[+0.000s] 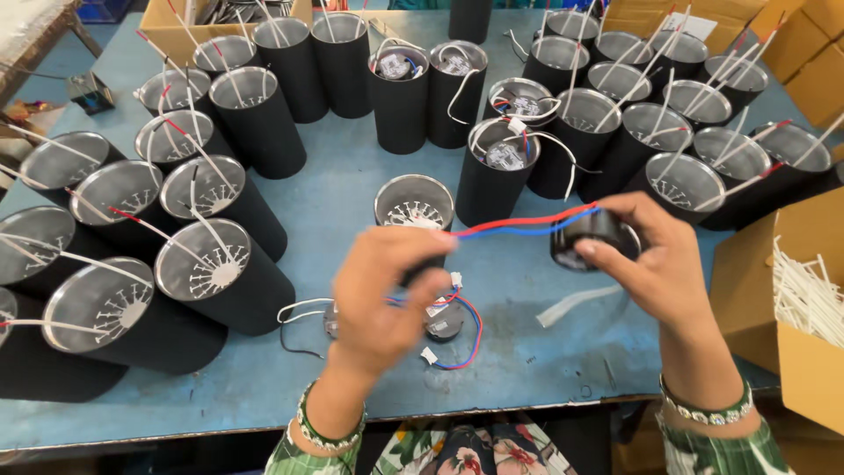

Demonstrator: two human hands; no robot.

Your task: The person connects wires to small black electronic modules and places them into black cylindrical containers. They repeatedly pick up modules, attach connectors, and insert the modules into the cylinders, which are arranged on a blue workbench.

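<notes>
There is just the one view, from a camera worn on the person's head. It looks forward and steeply down over the blue table (527,352), whose near edge runs across the bottom of the picture, just under the wrists. The camera sits close: the left hand (387,290) and the right hand (655,259) fill the middle, raised between lens and tabletop. Beyond the fingers (435,242), the view reaches the far side of the table, where black cylindrical housings (255,114) stand in rows. Out to the right of the fingers, a cardboard box (791,290) marks the frame's edge. With no second view, nothing is shared.
</notes>
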